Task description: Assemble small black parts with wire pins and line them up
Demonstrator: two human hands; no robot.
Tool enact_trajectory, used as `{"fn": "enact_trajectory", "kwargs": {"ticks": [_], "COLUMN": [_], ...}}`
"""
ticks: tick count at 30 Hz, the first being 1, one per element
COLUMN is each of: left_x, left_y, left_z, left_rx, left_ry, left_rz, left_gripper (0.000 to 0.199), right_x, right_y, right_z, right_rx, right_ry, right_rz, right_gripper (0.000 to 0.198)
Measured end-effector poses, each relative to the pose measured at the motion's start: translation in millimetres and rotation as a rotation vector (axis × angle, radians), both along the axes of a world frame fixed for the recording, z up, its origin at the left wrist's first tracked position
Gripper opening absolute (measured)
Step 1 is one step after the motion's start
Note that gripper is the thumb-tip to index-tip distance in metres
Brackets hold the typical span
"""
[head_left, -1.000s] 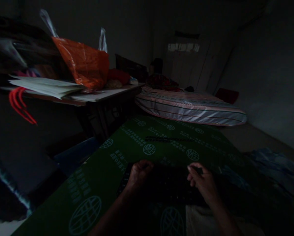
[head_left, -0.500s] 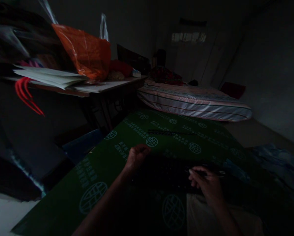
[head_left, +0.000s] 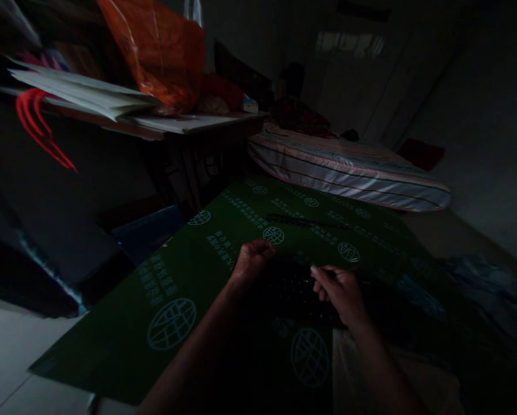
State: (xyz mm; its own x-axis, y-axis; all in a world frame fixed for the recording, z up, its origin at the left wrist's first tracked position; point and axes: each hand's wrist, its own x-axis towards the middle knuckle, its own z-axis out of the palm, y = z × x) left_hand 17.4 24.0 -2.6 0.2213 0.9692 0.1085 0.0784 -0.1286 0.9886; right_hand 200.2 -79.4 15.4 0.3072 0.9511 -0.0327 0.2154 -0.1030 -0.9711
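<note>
A dark piece of material (head_left: 290, 291) with small light specks lies on the green board (head_left: 223, 271); in this poor light I cannot tell its kind. At its far left edge is my left hand (head_left: 253, 256), its fingers curled closed; whatever they pinch is hidden. Over the material's right part, my right hand (head_left: 338, 291) is closed with thumb and fingers together around a thin, pen-like tool (head_left: 352, 268) whose end glints behind the fingers. Beyond both hands lies a long dark strip (head_left: 301, 221) with a beaded or braided look.
A pale cloth (head_left: 353, 369) lies under my right forearm, and a crumpled bluish plastic piece (head_left: 420, 297) is to the right. At the left stands a table (head_left: 206, 122) with papers (head_left: 85, 95) and an orange bag (head_left: 163, 57). A striped mattress (head_left: 348, 167) is behind.
My right hand has moved left, nearer to my left hand, with the thin tool still in it. My left hand stays closed at about the same spot on the board. The view has tipped downward.
</note>
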Motion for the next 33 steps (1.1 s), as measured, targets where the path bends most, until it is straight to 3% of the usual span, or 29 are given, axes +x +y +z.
{"fn": "enact_trajectory", "kwargs": {"ticks": [9, 15, 20, 23, 29, 33], "left_x": [9, 9, 10, 10, 10, 15], "left_y": [-7, -7, -10, -12, -17, -25], "left_z": [-22.2, -24.3, -21.5, -20.0, -13.6, -6.2], "left_rx": [0.159, 0.232, 0.300, 0.345, 0.421, 0.471], "left_ry": [0.117, 0.207, 0.323, 0.405, 0.556, 0.636], "left_rz": [-0.066, -0.063, -0.091, -0.107, -0.146, -0.188], "left_gripper": [0.011, 0.012, 0.015, 0.016, 0.017, 0.019], "right_x": [-13, -21, -26, -24, -15, -18], "right_y": [37, 41, 41, 43, 41, 40], "right_z": [-10, -8, -8, -13, -24, -25], "right_rx": [-0.090, -0.114, -0.032, -0.037, -0.082, -0.011], "right_ry": [-0.395, -0.589, -0.733, -0.680, -0.360, -0.393], "right_rz": [0.061, 0.086, 0.129, 0.106, 0.070, 0.043], "right_gripper": [0.038, 0.033, 0.030, 0.029, 0.030, 0.021]}}
